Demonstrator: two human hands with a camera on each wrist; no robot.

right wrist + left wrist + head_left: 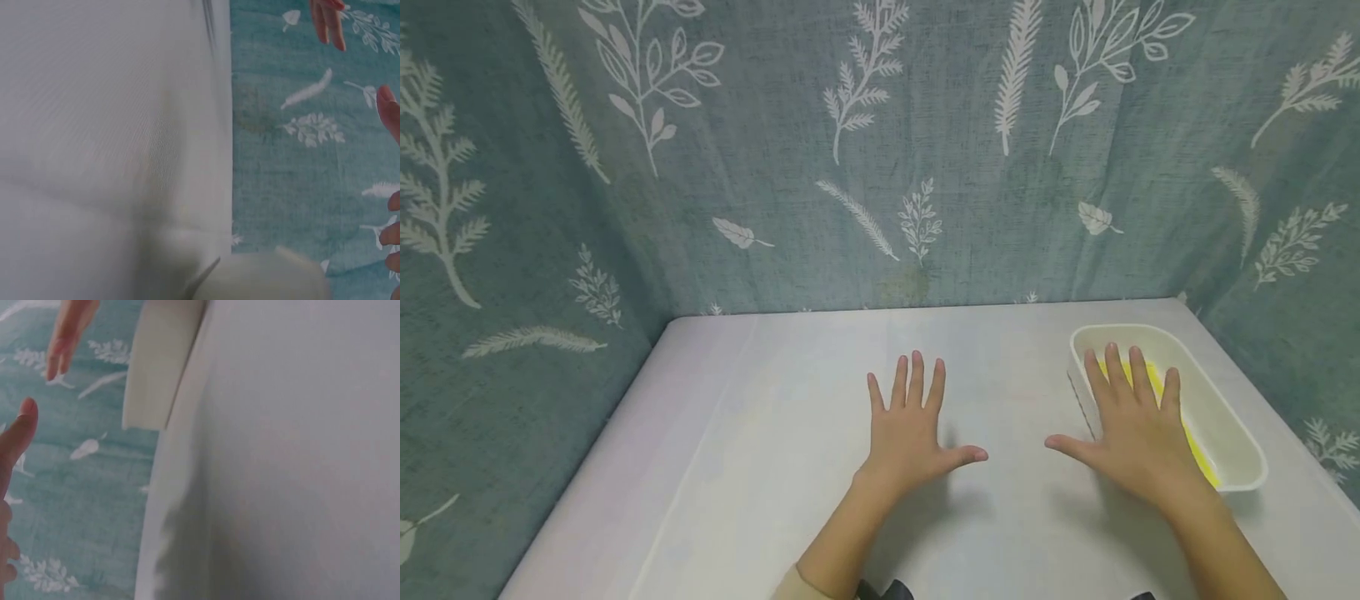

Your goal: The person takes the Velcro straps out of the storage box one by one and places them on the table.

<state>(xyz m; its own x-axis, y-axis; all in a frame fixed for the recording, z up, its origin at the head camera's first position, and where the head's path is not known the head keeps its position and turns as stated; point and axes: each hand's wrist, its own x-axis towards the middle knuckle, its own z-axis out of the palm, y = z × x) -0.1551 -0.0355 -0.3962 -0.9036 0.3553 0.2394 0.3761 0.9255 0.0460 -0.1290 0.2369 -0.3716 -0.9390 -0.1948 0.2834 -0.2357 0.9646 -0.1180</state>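
Observation:
Both hands hover over a white table with their fingers spread wide. The left hand (906,433), in the head view, is near the table's middle and holds nothing. To the right, the right hand (1138,433) overlaps the near left side of a white plastic tub (1225,417) and hides part of it. Something flat and yellow (1202,458) lies inside the tub, mostly covered by that hand, so its kind cannot be told. In the left wrist view the tub's side (159,369) shows beyond the fingers; the right wrist view catches a blurred part of it (262,278).
The white table (760,467) reaches back to a grey-green curtain (775,167) printed with white leaves, which also hangs at both sides. A dark thin line (1081,404) runs beside the tub. Dark strap pieces (895,590) show at the left wrist.

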